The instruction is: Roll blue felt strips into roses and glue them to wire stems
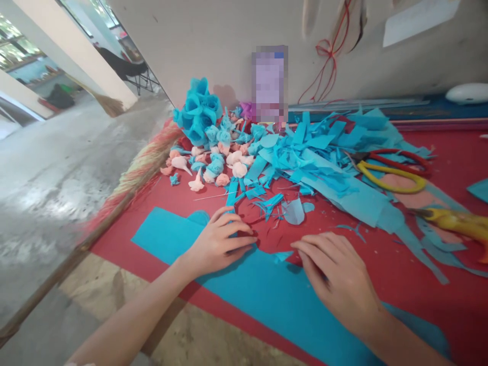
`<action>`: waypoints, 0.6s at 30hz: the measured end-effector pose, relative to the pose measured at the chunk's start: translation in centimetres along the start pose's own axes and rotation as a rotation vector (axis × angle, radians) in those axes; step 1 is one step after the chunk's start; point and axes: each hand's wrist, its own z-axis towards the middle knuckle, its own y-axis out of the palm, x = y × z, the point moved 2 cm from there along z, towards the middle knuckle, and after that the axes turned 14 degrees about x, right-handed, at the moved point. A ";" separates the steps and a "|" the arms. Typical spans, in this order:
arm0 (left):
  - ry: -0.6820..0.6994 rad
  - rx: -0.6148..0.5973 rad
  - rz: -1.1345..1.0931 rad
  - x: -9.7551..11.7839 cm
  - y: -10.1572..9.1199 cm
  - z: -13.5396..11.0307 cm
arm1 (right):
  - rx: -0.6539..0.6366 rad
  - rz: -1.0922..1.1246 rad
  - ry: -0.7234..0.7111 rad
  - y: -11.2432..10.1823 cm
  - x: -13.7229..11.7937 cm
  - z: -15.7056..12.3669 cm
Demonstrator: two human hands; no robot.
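We see both bare hands at the near edge of the table (129, 244). The blue sheet (263, 290) lies along that edge, from close to the near left corner towards the lower right, and passes under both hands.

Left hand (219, 241): palm down on the sheet, fingers bent and parted, resting with no grip that we can make out. Right hand (335, 272): fingers drawn together, thumb close beneath. A small scrap (281, 256) lies just beside the fingertips at the sheet's far side; they may have its tip, but blur and overlap keep us from telling.

Step in hand, by our judgement: working small pieces by the sheet, which the left hand seems to steady. Next move, we judge, calls for a light fingertip pinch on the scrap and a flat left palm, since thin paper would crease or slide.

Around the work: paper flowers (217, 165) crowd the far left corner, a larger blue bunch (198, 114) behind them. Cut strips (316, 152) heap along the far edge. Scissors (414, 188) and a yellow tool (457, 222) lie towards the right, apart from the hands.
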 end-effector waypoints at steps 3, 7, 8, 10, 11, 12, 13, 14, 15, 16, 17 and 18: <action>0.021 0.000 -0.002 0.0 0.0 -0.1 | 0.000 -0.003 -0.002 0.0 0.0 0.0; 0.035 0.016 0.001 0.0 -0.1 -0.2 | 0.003 -0.008 -0.001 0.0 0.0 0.0; 0.036 0.020 0.004 0.0 -0.1 -0.2 | 0.002 -0.008 -0.001 0.0 0.0 0.0; 0.037 0.028 0.010 -0.1 -0.1 -0.2 | 0.000 -0.011 0.001 0.0 0.1 0.0; 0.037 0.032 0.011 -0.1 -0.1 -0.2 | 0.000 -0.012 0.002 0.0 0.1 0.0; 0.038 0.035 0.011 -0.1 -0.1 -0.3 | 0.002 -0.013 0.003 0.0 0.1 0.0; 0.039 0.037 0.009 -0.2 -0.1 -0.3 | 0.004 -0.013 0.003 0.1 0.1 0.0; 0.039 0.038 0.007 -0.2 -0.1 -0.3 | 0.003 -0.011 0.002 0.1 0.1 0.0; 0.039 0.037 0.003 -0.2 -0.1 -0.3 | 0.003 -0.010 0.002 0.1 0.1 0.0; 0.039 0.034 0.000 -0.2 -0.1 -0.3 | 0.003 -0.008 0.001 0.1 0.1 0.0; 0.038 0.030 -0.003 -0.2 0.0 -0.2 | 0.002 -0.008 0.001 0.1 0.1 0.0; 0.037 0.027 -0.006 -0.2 0.0 -0.2 | 0.001 -0.008 0.001 0.1 0.1 0.0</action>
